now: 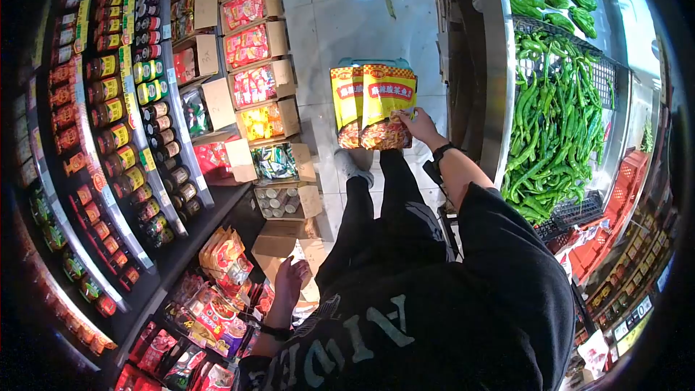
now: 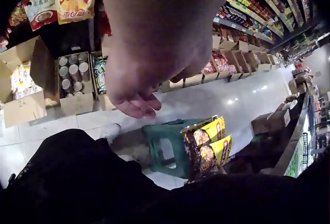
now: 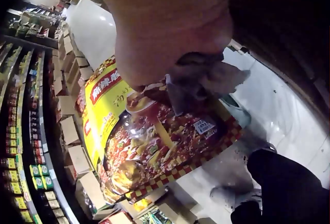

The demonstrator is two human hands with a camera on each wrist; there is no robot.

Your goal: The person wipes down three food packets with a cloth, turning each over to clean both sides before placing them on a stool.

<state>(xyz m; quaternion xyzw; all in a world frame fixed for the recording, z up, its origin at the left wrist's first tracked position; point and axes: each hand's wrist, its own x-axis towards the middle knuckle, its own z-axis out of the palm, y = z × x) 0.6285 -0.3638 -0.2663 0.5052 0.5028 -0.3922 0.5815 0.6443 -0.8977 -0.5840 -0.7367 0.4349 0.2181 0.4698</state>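
Observation:
Two yellow and red food packets (image 1: 389, 105) lie side by side over a green stool (image 1: 362, 62) in the head view. My right hand (image 1: 423, 129) pinches the right-hand packet near its right edge. In the right wrist view that hand (image 3: 170, 54) covers part of the packet (image 3: 154, 141), and its fingertips are partly hidden in shadow. The left wrist view shows the packets (image 2: 209, 144) at the stool's (image 2: 172, 149) right side. Away from them, my left hand (image 1: 291, 280) hangs with relaxed fingers and holds nothing; it (image 2: 139, 92) is left of the packets in its wrist view.
Shelves of jars (image 1: 108, 112) and open cartons of packets (image 1: 250, 47) line the left. Bagged goods (image 1: 217, 311) are beside my left arm. Green peppers (image 1: 554, 123) fill a metal-edged stand at right. Tiled floor (image 1: 347, 14) shows beyond the stool.

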